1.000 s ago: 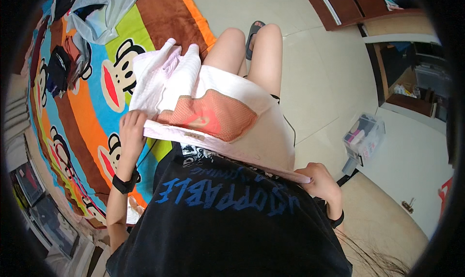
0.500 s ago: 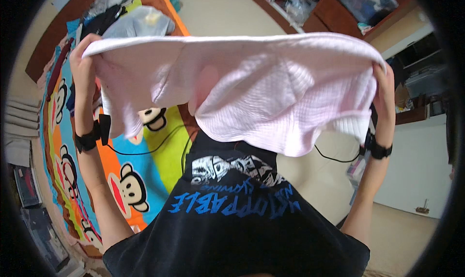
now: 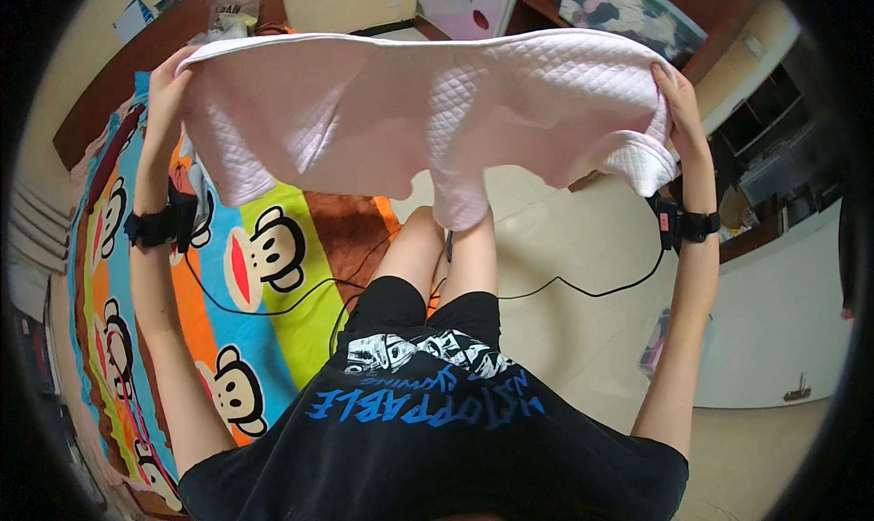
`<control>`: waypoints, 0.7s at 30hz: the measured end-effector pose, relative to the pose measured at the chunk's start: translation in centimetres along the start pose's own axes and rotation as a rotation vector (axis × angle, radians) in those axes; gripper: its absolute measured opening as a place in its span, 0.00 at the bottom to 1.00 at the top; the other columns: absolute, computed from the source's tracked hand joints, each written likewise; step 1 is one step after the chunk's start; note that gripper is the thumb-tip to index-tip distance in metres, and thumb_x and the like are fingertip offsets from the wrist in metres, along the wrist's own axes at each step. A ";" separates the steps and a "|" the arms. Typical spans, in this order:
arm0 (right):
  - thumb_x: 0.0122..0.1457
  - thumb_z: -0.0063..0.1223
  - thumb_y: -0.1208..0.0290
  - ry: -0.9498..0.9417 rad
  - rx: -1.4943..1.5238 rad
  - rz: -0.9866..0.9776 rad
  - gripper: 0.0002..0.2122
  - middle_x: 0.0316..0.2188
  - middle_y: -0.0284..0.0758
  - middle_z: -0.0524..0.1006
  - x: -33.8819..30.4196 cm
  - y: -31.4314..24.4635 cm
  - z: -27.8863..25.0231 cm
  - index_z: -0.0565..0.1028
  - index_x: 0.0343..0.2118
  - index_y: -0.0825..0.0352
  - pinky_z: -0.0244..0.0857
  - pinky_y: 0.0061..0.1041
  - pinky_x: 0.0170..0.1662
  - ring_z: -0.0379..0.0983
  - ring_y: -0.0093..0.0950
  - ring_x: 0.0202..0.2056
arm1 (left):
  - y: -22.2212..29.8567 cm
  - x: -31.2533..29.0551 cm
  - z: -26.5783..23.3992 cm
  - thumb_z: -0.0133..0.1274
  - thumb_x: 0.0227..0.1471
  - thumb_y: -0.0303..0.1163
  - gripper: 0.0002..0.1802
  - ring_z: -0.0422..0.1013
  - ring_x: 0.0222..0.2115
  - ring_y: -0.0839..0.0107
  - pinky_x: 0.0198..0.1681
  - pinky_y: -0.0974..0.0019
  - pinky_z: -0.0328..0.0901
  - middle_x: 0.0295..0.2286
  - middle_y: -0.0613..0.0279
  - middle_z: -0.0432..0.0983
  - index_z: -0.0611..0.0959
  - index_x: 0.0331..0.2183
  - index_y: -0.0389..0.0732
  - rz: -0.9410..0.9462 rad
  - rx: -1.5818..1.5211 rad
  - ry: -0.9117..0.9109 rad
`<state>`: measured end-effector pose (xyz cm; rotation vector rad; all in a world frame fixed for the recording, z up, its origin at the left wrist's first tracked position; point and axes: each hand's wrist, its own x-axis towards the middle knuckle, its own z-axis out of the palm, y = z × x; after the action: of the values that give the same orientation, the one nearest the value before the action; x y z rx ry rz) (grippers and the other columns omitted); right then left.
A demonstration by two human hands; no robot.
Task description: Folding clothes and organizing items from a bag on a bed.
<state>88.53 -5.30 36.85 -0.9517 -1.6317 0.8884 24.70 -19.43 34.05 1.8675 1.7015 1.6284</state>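
A pale pink quilted cloth (image 3: pixel 382 111) hangs stretched between my two raised hands, its top edge almost straight and its lower edge falling in uneven folds. At the upper left, my left hand (image 3: pixel 168 88) is closed on one top corner. My right hand (image 3: pixel 675 102) grips the opposite corner, thumb along the front. A flap of the cloth curls up just below my right hand. I cannot tell from its shape whether it is a garment or a cover. Both arms are held far out in front of me.
To the left is a bed with a striped, monkey-patterned sheet (image 3: pixel 273 257). Black wristbands (image 3: pixel 155 228) with cables hang across my lap. Pale floor tiles (image 3: pixel 564 239) lie to the right, beside a white cabinet (image 3: pixel 774 311). A clear bag (image 3: pixel 235 15) sits behind the cloth.
The cloth has risen and its lower edge has swung up, so my legs now show beneath it. My right hand has moved up and inward, and both hands keep their hold.
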 end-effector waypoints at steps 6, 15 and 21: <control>0.56 0.53 0.65 -0.047 -0.070 -0.026 0.14 0.33 0.29 0.75 0.3 0.4 -1.5 0.74 0.40 0.71 0.63 0.14 0.36 0.69 0.16 0.32 | 0.2 -1.3 -0.1 0.42 0.46 0.24 0.17 0.68 0.33 0.79 0.39 0.77 0.61 0.34 0.65 0.74 0.76 0.41 0.33 -0.132 -0.222 -0.067; 0.51 0.59 0.64 -0.127 -0.718 -0.208 0.10 0.21 0.24 0.73 1.2 -1.2 -3.0 0.78 0.29 0.67 0.59 0.15 0.27 0.66 0.14 0.24 | -5.2 0.4 -6.7 0.46 0.48 0.23 0.14 0.68 0.34 0.79 0.38 0.77 0.64 0.32 0.66 0.73 0.76 0.39 0.34 -0.229 -0.262 -0.224; 0.50 0.56 0.68 -0.191 -0.710 -0.301 0.09 0.23 0.26 0.73 2.7 -1.2 -0.4 0.75 0.29 0.69 0.60 0.16 0.29 0.66 0.16 0.25 | -1.7 0.1 -8.8 0.52 0.50 0.36 0.15 0.65 0.32 0.82 0.37 0.79 0.59 0.30 0.69 0.71 0.78 0.37 0.36 -0.145 0.066 -0.312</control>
<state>88.20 -3.31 39.05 -1.0622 -2.2478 0.1804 17.04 -23.41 36.56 1.8599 1.7251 1.1697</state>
